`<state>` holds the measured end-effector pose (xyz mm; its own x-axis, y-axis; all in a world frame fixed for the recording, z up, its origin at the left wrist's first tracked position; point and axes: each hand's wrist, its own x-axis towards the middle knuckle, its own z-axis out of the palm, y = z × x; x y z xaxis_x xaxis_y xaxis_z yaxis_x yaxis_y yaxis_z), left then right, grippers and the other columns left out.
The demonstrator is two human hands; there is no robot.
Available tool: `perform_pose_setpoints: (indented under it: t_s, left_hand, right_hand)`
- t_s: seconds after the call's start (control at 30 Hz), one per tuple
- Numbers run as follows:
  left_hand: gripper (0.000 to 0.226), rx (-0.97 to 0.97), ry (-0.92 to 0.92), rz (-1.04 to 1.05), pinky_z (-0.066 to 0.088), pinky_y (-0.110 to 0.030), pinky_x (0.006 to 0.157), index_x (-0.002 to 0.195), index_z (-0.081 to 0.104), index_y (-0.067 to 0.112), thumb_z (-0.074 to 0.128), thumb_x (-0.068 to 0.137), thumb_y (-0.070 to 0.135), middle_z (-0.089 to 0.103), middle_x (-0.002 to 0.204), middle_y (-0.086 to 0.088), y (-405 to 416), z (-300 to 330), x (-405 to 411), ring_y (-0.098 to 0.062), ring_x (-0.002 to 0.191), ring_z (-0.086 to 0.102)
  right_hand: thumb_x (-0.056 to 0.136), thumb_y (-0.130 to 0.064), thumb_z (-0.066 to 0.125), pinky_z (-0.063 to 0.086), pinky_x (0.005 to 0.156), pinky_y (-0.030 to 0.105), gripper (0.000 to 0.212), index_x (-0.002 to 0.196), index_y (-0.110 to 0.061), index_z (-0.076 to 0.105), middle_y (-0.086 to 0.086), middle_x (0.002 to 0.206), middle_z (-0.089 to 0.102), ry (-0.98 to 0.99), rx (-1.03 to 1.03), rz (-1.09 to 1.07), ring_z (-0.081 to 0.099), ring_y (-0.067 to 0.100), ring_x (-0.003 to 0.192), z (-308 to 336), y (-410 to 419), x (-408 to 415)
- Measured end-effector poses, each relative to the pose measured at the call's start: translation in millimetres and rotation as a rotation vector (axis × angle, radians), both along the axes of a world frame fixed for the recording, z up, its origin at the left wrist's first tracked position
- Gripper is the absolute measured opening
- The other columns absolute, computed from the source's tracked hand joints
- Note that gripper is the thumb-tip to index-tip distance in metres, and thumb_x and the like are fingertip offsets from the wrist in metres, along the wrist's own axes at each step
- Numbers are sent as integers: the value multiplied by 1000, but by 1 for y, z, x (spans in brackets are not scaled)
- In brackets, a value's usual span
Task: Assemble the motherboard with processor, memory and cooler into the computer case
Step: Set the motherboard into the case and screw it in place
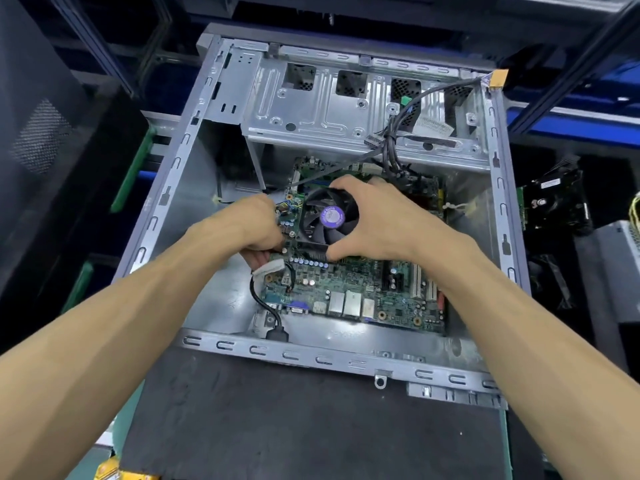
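The computer case lies open on the tabletop in front of me. The motherboard sits inside it, toward the right, with the cooler on its far half. My right hand wraps the cooler from the right; my left hand is at the board's left edge, just beside the cooler. Behind the board stands the drive cage, with a cable bundle draped over its right part down to the board. Another cable runs along the board's near-left corner.
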<state>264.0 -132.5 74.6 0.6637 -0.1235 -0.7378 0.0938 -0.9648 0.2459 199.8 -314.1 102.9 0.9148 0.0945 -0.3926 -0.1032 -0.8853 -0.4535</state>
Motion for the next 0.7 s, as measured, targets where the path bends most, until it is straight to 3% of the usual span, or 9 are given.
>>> perform_pose_setpoints:
  t_s: [0.17,0.3,0.43,0.6,0.7]
  left_hand:
    - [15,54,96,-85,48,-24,35,76,63,0,69,89,5,67,51,-11,-2,3,-7,-19,37,64]
    - [19,78,208,-124,60,-30,51,68,66,-4,63,87,-2,72,64,-18,3,4,-12,-24,48,69]
    - [29,92,277,-149,61,-25,57,64,70,-5,59,90,4,75,69,-14,4,6,-15,-19,52,71]
    - [23,100,260,-136,60,-28,53,76,67,-11,58,93,2,71,61,-15,0,7,-18,-20,43,67]
    - [25,82,237,-129,59,-27,52,73,66,-9,58,93,3,71,62,-15,-2,7,-20,-19,42,65]
  right_hand:
    - [58,-52,90,44,82,43,97,131,-39,27,5,111,39,122,-61,84,41,29,104,2,0,-9]
    - [53,-60,89,46,73,42,92,118,-38,27,2,102,42,128,-99,137,49,26,91,2,8,-23]
    - [56,-58,90,41,74,41,95,120,-36,25,3,108,41,169,-140,152,45,28,98,6,5,-25]
    - [55,-65,88,45,93,46,110,138,-35,21,1,113,32,194,-165,177,36,23,108,10,6,-24]
    - [60,-60,88,44,86,43,104,139,-36,24,1,112,33,198,-178,183,39,25,107,12,7,-23]
